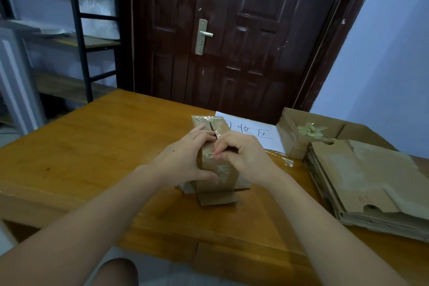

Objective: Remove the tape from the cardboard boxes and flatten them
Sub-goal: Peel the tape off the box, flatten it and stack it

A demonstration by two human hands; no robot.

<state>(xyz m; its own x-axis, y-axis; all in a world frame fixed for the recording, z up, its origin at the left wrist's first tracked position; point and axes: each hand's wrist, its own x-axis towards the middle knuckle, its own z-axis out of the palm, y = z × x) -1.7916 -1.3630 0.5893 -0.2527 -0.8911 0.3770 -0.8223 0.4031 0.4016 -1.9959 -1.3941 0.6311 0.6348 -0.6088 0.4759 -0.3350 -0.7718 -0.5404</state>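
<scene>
On table (97, 146) | left hand (185, 160) holds box (218, 169) | right hand (241, 153) pinches tape (217, 133)

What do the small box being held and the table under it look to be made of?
Small box: brown cardboard, matte, with glossy clear tape crinkled across its top. Table: apparently wood or wood veneer, orange-brown with visible grain and a slight sheen.
</scene>
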